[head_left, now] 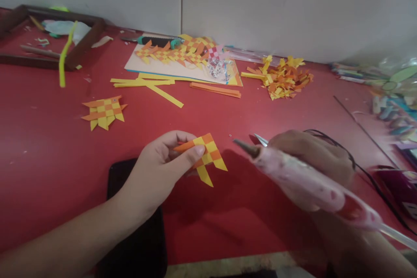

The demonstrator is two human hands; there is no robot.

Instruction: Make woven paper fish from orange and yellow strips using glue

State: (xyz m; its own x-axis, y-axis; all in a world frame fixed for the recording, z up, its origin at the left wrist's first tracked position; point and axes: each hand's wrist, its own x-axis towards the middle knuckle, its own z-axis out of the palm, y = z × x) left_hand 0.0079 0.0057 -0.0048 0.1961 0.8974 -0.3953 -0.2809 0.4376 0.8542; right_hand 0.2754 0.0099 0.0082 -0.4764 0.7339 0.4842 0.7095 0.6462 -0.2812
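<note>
My left hand (163, 166) pinches a small woven paper fish (206, 153) of orange and yellow strips, held just above the red table (48, 147). My right hand (312, 156) grips a pink glue gun (302, 180), its metal nozzle pointing left, a short gap from the fish. A clear glue stick pokes out of the gun's rear at the lower right. A black cord runs from the gun over my right wrist.
A finished woven fish (104, 112) lies at left. Loose yellow strips (153, 86), orange strips (215, 90), a card with woven pieces (177, 54) and a scrap pile (280, 78) sit behind. A wooden frame (48, 37) is far left, a black phone (137, 221) under my left forearm.
</note>
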